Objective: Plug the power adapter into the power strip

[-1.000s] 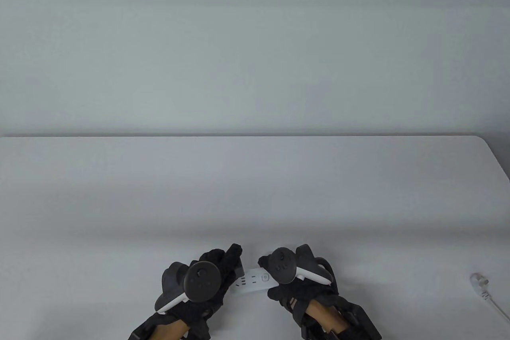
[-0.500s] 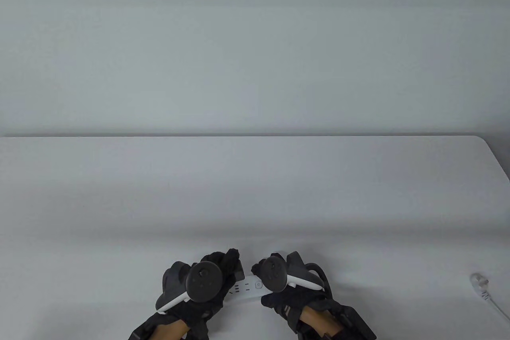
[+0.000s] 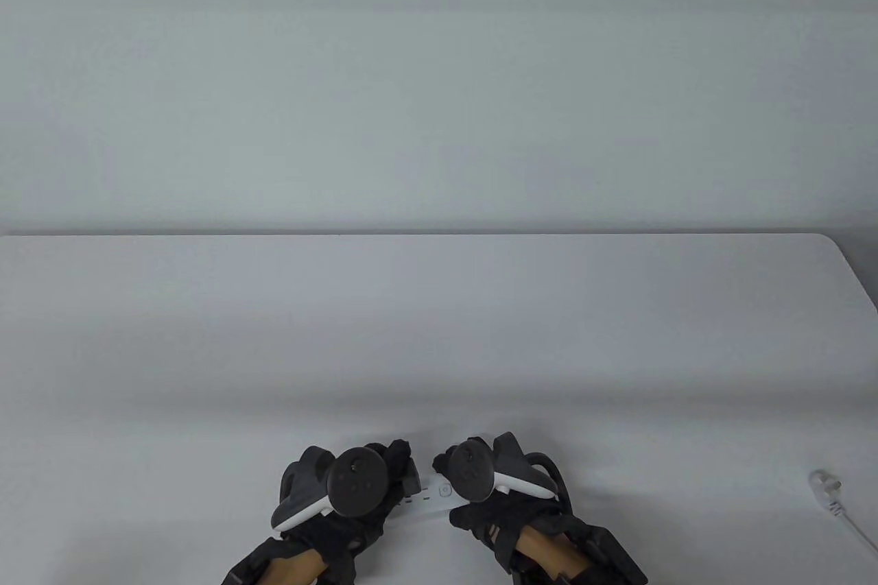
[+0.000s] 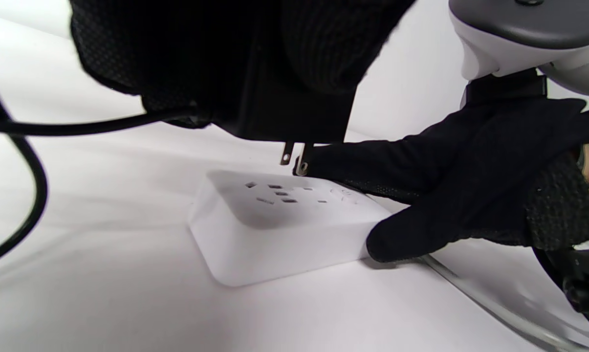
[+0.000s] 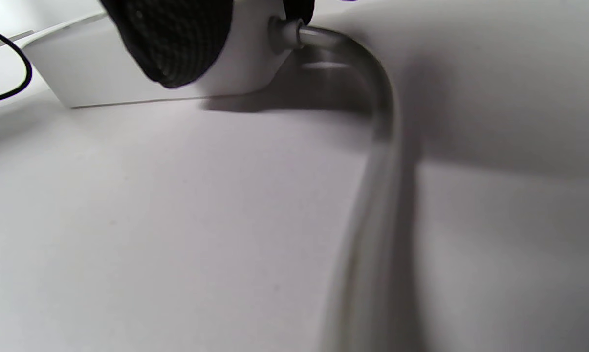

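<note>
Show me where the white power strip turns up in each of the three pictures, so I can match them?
Table view: power strip, a sliver at bottom centre between the two gloved hands.
Left wrist view: power strip, centre, sockets up, under the adapter's prongs.
Right wrist view: power strip, top left, seen side-on.
Shared landmark: the right hand holding the strip; its fingertip is on the strip's side.

Power strip smooth white plastic; power adapter matt black, shiny metal prongs; gloves knit cloth; tabletop matt.
</note>
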